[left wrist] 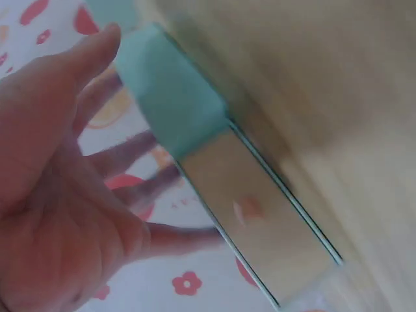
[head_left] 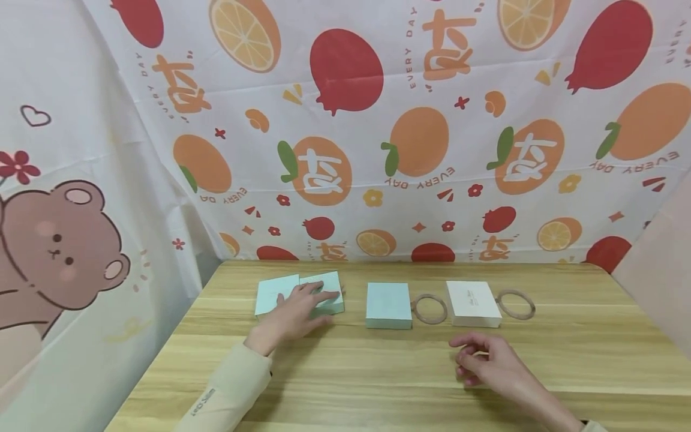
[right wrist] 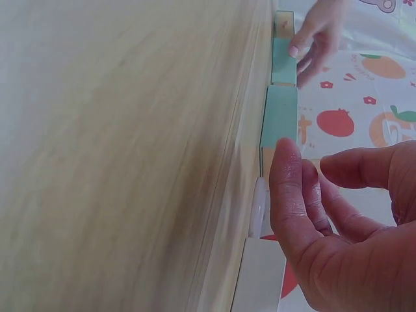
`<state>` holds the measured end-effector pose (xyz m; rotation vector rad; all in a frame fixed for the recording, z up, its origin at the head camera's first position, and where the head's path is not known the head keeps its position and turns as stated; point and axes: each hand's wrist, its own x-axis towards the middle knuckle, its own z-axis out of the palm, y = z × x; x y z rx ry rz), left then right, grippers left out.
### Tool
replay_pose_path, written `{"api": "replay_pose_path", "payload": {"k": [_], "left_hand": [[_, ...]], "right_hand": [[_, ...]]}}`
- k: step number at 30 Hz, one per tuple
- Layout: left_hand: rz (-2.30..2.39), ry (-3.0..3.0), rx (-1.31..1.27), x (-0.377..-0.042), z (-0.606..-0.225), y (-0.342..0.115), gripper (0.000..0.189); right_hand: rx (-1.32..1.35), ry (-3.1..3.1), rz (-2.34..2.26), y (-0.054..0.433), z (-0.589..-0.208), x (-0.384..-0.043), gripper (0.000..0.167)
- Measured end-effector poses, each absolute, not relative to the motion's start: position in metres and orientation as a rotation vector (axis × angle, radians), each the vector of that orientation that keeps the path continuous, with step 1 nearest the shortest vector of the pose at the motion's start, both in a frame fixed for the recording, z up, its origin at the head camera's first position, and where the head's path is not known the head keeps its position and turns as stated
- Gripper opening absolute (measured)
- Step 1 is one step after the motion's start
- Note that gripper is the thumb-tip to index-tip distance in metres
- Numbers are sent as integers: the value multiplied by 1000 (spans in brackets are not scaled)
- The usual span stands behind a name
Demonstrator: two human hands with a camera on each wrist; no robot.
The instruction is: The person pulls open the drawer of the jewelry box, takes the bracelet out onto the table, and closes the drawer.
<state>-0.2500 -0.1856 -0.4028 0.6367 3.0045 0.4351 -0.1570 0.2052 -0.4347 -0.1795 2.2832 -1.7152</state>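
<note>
My left hand [head_left: 294, 313] lies over a pair of mint-green boxes at the left of the table, its fingers spread across the top of the right-hand mint box [head_left: 323, 307]. The left-hand mint box [head_left: 275, 293] adjoins it and is partly covered by the hand. Up close in the left wrist view, a mint box [left wrist: 172, 91] shows a tan side [left wrist: 253, 214] with mint edges. Loosely bent and holding nothing, my right hand [head_left: 493, 363] hovers over the wood in front of a white box [head_left: 472, 305] with small print on its lid.
Between the hands stands another mint box [head_left: 388, 305]. A brownish ring [head_left: 414, 307] is beside it, and a second ring [head_left: 533, 309] is at the white box's right. Behind the wooden table [head_left: 378, 372] hangs a fruit-print cloth [head_left: 464, 204].
</note>
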Motion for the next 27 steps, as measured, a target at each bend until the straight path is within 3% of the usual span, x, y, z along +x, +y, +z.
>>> {"api": "replay_pose_path", "payload": {"k": [14, 27], "left_hand": [[380, 3064, 777, -241, -406, -223, 41], [302, 3025, 1239, -207, -392, -199, 31]], "right_hand": [[-170, 2309, -1686, 204, -435, -157, 36], [-154, 2290, -1690, 199, -438, -158, 35]]}}
